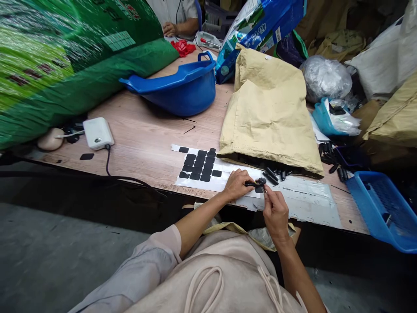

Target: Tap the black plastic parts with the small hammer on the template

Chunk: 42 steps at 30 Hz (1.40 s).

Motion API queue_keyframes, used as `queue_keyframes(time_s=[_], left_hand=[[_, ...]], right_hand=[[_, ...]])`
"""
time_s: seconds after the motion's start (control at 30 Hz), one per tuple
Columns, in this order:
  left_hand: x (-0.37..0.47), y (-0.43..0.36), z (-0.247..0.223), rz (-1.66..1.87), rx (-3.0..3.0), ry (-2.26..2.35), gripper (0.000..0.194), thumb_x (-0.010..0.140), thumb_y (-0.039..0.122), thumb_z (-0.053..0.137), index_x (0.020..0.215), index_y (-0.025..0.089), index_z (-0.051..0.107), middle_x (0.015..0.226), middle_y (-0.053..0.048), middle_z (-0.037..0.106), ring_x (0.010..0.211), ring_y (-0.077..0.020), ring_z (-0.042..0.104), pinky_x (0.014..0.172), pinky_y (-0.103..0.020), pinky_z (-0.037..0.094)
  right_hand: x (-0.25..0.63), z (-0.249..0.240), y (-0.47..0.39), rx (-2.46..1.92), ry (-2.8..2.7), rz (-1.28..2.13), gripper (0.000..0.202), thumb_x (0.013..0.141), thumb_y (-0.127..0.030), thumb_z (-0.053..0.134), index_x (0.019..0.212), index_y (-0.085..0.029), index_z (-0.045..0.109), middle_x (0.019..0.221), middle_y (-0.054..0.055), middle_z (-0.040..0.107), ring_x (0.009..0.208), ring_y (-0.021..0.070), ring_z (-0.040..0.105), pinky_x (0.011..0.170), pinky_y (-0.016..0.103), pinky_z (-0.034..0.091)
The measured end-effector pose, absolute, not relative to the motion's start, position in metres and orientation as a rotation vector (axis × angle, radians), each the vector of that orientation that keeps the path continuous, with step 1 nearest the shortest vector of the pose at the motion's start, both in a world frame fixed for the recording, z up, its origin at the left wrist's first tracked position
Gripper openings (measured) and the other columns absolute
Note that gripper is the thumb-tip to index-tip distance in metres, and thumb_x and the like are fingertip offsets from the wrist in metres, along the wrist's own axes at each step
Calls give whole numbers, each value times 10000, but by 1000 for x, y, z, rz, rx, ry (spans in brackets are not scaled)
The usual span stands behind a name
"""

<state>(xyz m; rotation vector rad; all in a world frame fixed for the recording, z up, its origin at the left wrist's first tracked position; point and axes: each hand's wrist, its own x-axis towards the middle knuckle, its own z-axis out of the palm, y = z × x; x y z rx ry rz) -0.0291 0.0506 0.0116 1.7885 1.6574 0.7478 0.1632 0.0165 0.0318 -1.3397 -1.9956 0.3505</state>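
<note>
My left hand (238, 184) is closed around a small black part with a round end (261, 181), just above the table's front edge. My right hand (275, 209) is closed in a pinch at the near side of that round end; what its fingertips hold is too small to make out. Below the part lies a dark rounded patch (259, 190). Left of my hands, a white sheet (224, 167) carries rows of black rounded-square pieces (199, 161). Several black cylindrical parts (271, 174) lie just beyond my right hand.
A tan paper sack (267, 108) lies behind my hands, with black parts at its mouth. A blue basin (182, 87) and a white power bank (98, 133) with cables are to the left. At right stands a blue basket (381, 204). Another person's hand (170, 29) shows far back.
</note>
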Motion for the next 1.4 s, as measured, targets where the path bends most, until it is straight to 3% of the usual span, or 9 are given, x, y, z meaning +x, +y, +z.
queue_keyframes(time_s=[0.3,0.47,0.63,0.83,0.93,1.03,1.2,1.3,1.4], left_hand=[[-28,50,13,741,1805,1669,119,852,276,822,967,249,811,1033,-38,733,1068,-257,599,978,-419,453],[-26,48,12,749,1858,1690,166,829,280,837,972,221,780,1028,-47,720,1051,-257,599,961,-410,457],[-26,49,12,721,1874,1698,169,859,311,824,982,221,753,1028,-49,708,1050,-259,590,970,-415,452],[-31,42,13,850,1975,1604,187,995,358,670,1073,194,715,1101,-89,710,1052,-265,604,962,-424,469],[-23,12,11,924,2092,1265,301,1078,406,514,1164,174,687,1126,-113,723,1039,-245,646,954,-381,501],[-11,-27,-2,679,2084,977,369,1097,445,443,1259,202,668,1152,-98,745,1023,-226,695,906,-326,530],[-3,-55,-32,35,1596,1293,402,1037,410,503,1349,209,657,1219,-103,767,1115,-276,730,924,-350,553],[-5,-52,-33,-93,1479,1341,500,1015,486,529,1397,184,641,1205,-122,778,1144,-300,726,957,-377,548],[-5,-49,-13,-104,1649,1210,399,976,448,597,1293,235,713,1197,-105,786,1146,-315,724,939,-391,541]], right_hand=[[180,29,18,-1364,-1957,323,369,1066,-342,488,1322,-232,730,954,61,697,865,180,653,829,312,524],[244,32,46,-1737,-1748,-13,436,1013,-393,533,1326,-169,737,1032,120,685,928,232,608,832,357,470],[307,11,86,-2150,-1530,-217,349,911,-312,576,1130,-193,820,991,122,637,884,249,520,749,371,382],[310,-9,96,-2142,-1461,-326,346,886,-291,591,1140,-218,815,1063,141,654,949,272,494,795,406,358],[307,-10,94,-2131,-1491,-334,341,891,-290,587,1140,-216,808,1068,139,650,950,267,491,787,400,350],[307,-10,95,-2133,-1487,-350,348,896,-289,584,1158,-212,801,1067,139,650,961,268,493,790,399,348],[306,-10,94,-2140,-1479,-338,335,902,-291,586,1145,-212,803,1065,136,648,971,270,502,789,393,362],[304,-8,94,-2140,-1475,-339,335,905,-292,583,1140,-209,806,1063,137,649,971,270,510,791,388,368],[303,-7,93,-2155,-1475,-344,339,901,-285,582,1143,-206,806,1073,140,652,975,274,518,792,389,372]])
